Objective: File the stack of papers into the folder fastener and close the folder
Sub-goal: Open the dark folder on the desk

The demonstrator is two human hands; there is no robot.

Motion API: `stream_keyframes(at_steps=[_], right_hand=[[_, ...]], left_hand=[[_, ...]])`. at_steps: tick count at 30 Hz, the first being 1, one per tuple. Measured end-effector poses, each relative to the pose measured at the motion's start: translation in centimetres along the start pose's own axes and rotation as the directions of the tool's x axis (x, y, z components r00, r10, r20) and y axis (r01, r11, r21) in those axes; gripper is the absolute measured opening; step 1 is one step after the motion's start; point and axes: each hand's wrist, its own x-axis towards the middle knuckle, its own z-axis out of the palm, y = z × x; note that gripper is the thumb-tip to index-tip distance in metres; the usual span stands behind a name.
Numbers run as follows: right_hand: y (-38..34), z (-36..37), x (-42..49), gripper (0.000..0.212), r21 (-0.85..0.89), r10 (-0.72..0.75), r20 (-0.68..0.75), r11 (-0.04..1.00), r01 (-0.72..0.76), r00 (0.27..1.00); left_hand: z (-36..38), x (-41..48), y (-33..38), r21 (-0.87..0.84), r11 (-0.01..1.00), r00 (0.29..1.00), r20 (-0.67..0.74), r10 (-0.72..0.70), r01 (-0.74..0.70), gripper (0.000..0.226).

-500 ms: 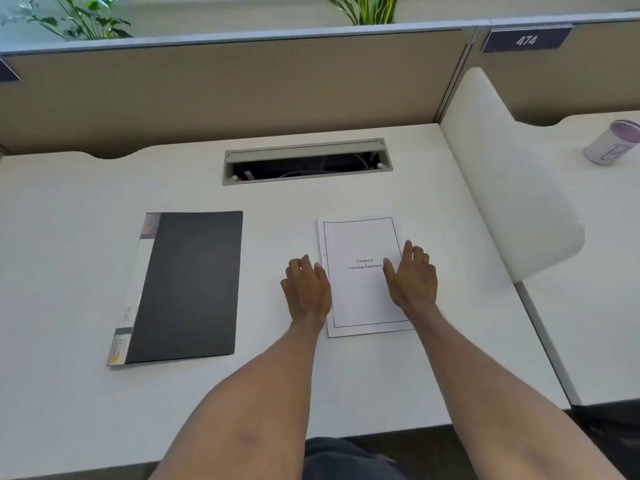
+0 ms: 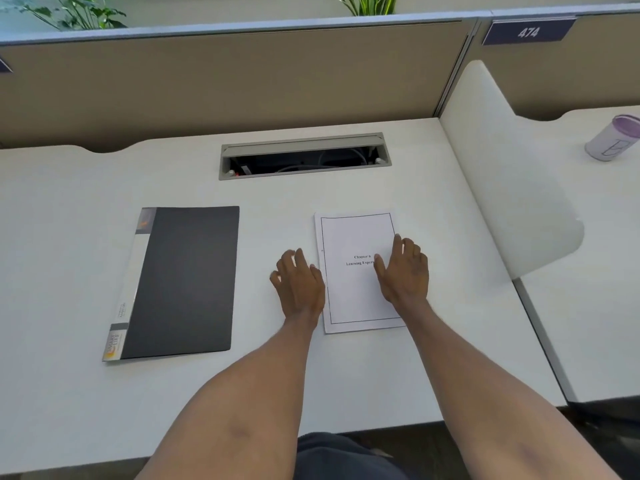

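Note:
A stack of white papers [image 2: 349, 292] with a printed title page lies flat on the white desk [image 2: 69, 237], right of centre. A closed dark grey folder [image 2: 183, 282] with a white labelled spine lies to its left, apart from it. My left hand [image 2: 299, 285] rests palm down on the desk, fingers spread, just touching the stack's left edge. My right hand [image 2: 403, 271] lies flat on the right side of the top sheet, fingers apart. Neither hand grips anything. The folder's fastener is hidden inside.
An open cable slot [image 2: 304, 157] is set into the desk behind the papers. A white curved divider [image 2: 502, 174] stands on the right, and a purple-lidded cup [image 2: 611, 138] sits on the neighbouring desk. A beige partition [image 2: 225, 77] closes the back.
My left hand has slid slightly left, away from the stack's edge, and its fingers have spread. My right hand and the papers stay put.

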Motion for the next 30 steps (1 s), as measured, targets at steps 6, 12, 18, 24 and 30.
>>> stream_keyframes(at_steps=[6,12,18,24,30], right_hand=[[-4.4,0.4,-1.1,0.061,0.042,-0.138,-0.067,0.989,0.141,0.988],[-11.2,0.9,-3.2,0.061,0.083,-0.289,-0.067,0.952,0.294,0.955],[-17.1,1.9,-5.4,0.061,0.118,-0.412,-0.026,0.904,0.412,0.911],[-20.5,2.9,-7.2,0.06,0.177,-0.435,0.062,0.891,0.419,0.898],[-23.0,4.0,-9.3,0.05,0.236,-0.439,0.129,0.885,0.402,0.889]], left_hand=[[-2.3,2.1,-6.0,0.34,0.923,0.981,0.003,-0.194,0.181,0.087],[-5.0,4.7,-12.0,0.329,0.85,0.884,0.081,-0.46,0.412,0.107],[-6.2,5.3,-13.7,0.245,0.869,0.853,0.205,-0.479,0.429,0.09],[-7.2,5.1,-14.1,0.351,0.89,0.88,0.267,-0.392,0.29,0.083],[-8.1,5.2,-15.1,0.434,0.901,0.959,0.254,-0.126,0.004,0.071]])
